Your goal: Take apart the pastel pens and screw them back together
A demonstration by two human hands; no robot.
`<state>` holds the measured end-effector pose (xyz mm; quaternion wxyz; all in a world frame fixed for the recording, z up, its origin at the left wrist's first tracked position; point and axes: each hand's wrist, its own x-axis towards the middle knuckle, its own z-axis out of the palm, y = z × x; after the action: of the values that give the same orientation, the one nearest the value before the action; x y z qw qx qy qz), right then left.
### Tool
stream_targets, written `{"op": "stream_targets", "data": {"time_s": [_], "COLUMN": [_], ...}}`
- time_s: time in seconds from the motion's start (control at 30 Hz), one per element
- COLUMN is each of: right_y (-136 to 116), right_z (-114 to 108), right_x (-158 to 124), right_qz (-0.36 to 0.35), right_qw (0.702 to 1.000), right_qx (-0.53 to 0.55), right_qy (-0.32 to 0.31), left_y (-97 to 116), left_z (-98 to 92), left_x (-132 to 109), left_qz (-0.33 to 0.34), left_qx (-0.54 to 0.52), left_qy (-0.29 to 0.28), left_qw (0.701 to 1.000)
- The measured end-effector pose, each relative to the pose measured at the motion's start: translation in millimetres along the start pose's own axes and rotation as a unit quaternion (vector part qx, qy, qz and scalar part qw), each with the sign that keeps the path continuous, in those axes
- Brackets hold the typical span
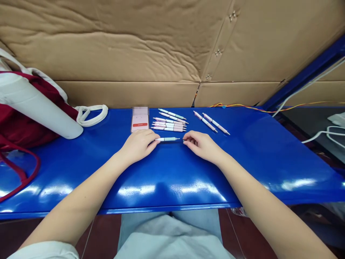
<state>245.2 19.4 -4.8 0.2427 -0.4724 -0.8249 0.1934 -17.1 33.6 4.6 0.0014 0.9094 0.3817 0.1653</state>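
My left hand [140, 144] pinches the rear end of a white and pale-green pen [168, 139], which lies level and points right. A thin tip sticks out at its front. Across a small gap, my right hand [201, 144] is closed, thumb and fingertips together at a small greyish piece [184, 140], too small to name. Behind my hands several pens [168, 125] with pink or green grips lie in a loose row. Two pink and white pens [215, 124] lie apart from them, slanting, beyond my right hand.
A phone [140, 120] with a lit screen lies just behind my left hand. At the left stand a dark red bag [54, 122] and a white cylinder [40, 106]. Cardboard [134, 54] walls the back of the blue table [167, 172]; cables [318, 135] run at the right.
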Motion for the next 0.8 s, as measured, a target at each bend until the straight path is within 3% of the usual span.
{"op": "stream_targets", "data": {"time_s": [0.2, 0.8], "right_y": [-6, -10], "right_z": [4, 9], "right_x": [2, 1], "right_qz": [-0.007, -0.034], "right_qw": [0.999, 0.999], "right_qx": [0.011, 0.012], "right_qy": [0.042, 0.023], "left_y": [2, 4], "left_z": [2.6, 7.8], "left_x": [0, -1], "left_qz": [0.013, 0.024], "left_qx": [-0.006, -0.02], "left_qy": [-0.003, 0.005], "left_qw": [1.0, 1.0]}}
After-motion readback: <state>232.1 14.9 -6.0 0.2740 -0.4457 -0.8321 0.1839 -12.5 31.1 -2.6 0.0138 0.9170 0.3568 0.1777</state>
